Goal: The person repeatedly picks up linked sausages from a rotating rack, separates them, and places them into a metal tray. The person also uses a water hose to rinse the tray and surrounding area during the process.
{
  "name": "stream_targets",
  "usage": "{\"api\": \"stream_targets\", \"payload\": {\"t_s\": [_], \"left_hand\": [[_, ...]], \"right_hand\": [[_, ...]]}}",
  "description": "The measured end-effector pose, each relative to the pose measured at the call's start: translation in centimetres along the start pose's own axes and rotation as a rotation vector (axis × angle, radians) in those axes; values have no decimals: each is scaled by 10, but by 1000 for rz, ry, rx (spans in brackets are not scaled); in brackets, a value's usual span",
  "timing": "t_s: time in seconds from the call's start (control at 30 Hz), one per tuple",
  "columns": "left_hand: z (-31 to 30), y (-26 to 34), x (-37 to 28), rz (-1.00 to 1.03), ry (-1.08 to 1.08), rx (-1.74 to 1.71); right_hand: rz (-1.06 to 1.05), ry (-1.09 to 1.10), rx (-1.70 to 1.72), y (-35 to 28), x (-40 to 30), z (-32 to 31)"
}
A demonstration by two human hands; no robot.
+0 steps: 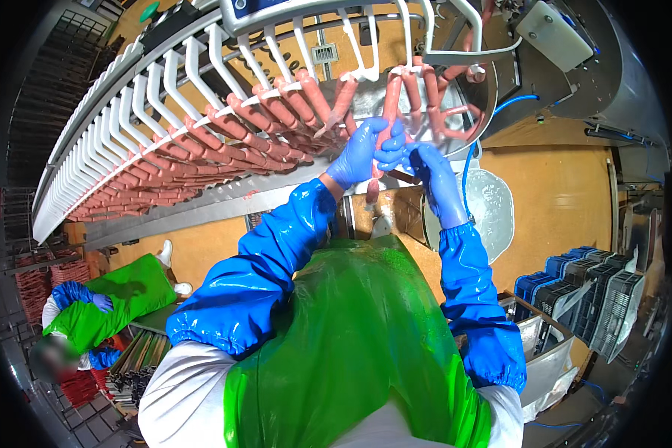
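My left hand (363,152), in a blue glove, is closed around a hanging pink sausage link (392,98). The lower end of a sausage (372,192) shows beneath that hand. Close against its fingertips is my right hand (435,176), also gloved, with its fingers bent; whether it pinches anything is hidden. Linked sausages (257,120) hang in a long row from white hooks (173,84) on a curved rail to the left. More links (434,106) hang to the right of my hands, before a round metal guard (486,120).
A grey tub (490,207) stands below my right forearm. Stacked plastic crates (582,297) and a metal cart (537,347) are at the right. At the left, another person in a green apron (117,297) stands by a bundle of rods (137,364). A blue hose (470,159) hangs from the machine (588,84).
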State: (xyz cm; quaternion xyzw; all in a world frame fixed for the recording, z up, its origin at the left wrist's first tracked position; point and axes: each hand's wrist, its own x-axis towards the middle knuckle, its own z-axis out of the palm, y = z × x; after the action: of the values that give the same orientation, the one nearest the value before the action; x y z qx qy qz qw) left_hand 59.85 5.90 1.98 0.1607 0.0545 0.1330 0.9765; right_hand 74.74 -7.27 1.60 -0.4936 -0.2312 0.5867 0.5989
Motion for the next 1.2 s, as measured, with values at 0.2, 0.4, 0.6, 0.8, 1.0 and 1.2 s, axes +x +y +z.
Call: {"api": "stream_targets", "payload": {"t_s": [0.2,0.4,0.6,0.8,1.0,1.2], "left_hand": [[9,-5,11,37,3,-109],[10,4,23,206,-128,43],[-1,-20,8,252,169,21],[67,70,-72,324,497,1316],[215,131,-87,52,-41,2386],[218,135,-87,369,-357,2640]], "right_hand": [[350,-48,542,23,-30,44],[296,63,577,25,-43,52],[-842,401,-1270,19,-34,38],[-999,7,-1051,-41,-16,65],[-615,-531,-650,-109,20,130],[-123,-594,-263,-117,-10,107]]}}
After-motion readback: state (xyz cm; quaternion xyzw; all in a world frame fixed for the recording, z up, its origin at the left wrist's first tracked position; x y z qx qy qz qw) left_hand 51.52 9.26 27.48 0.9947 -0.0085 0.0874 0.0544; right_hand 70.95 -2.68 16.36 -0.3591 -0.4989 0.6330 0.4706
